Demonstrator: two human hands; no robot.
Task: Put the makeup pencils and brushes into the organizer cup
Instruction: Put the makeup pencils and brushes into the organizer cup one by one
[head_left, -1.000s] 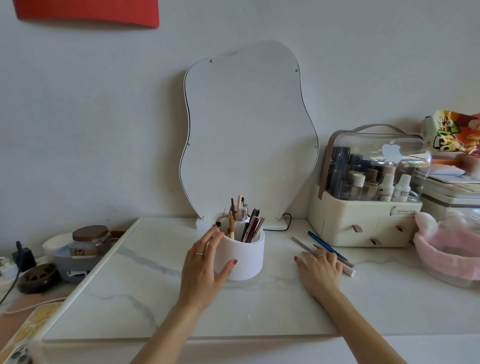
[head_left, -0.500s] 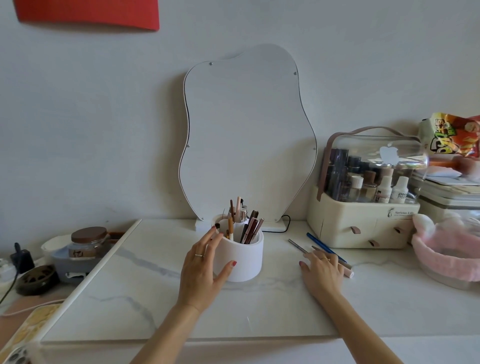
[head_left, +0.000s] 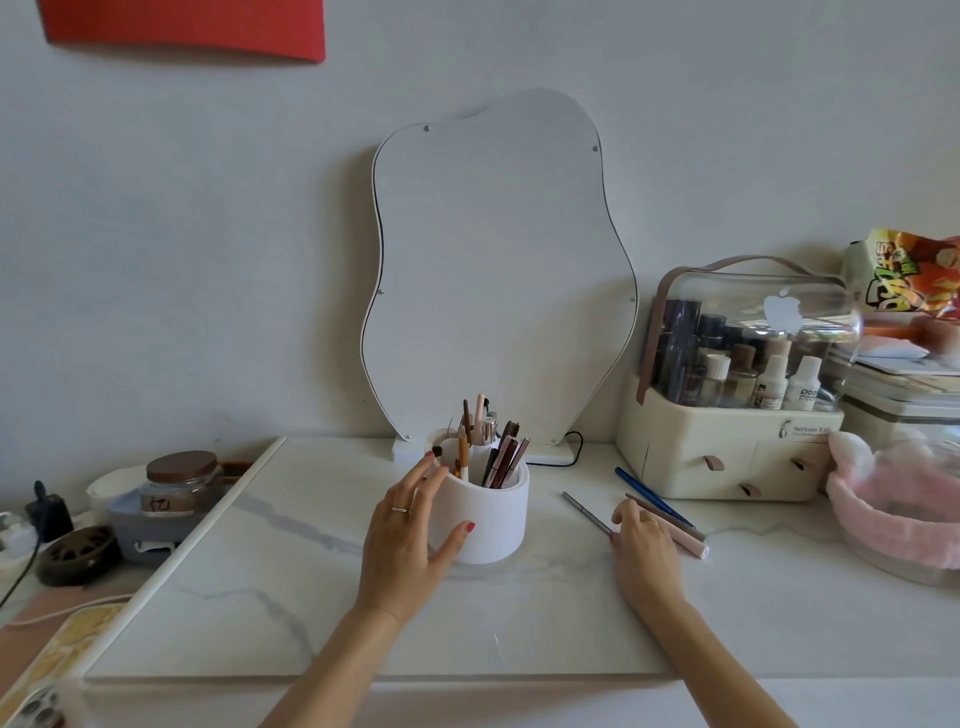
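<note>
The white organizer cup (head_left: 485, 525) stands mid-table with several pencils and brushes (head_left: 498, 452) upright in it. My left hand (head_left: 410, 540) grips the cup's left side, thumb in front and fingers round the rim. To the right, loose on the marble, lie a thin grey pencil (head_left: 584, 511), a blue pencil (head_left: 647, 491), a brown pencil (head_left: 670, 519) and a pink pencil (head_left: 688, 541). My right hand (head_left: 644, 545) sits on the table among them, its fingertips curled onto the near end of the grey pencil; the hand covers the near ends of the brown and pink ones.
A wavy mirror (head_left: 498, 270) leans on the wall behind the cup. At the right stands a cream cosmetics box (head_left: 722, 452) with bottles, then a pink headband (head_left: 893, 499). A jar (head_left: 179, 478) and small dishes sit left of the marble slab (head_left: 291, 597).
My right hand has drawn back from lying flat over the pencils and curled its fingers onto the grey pencil's end, uncovering more of the pink and brown pencils. My left hand stays on the cup.
</note>
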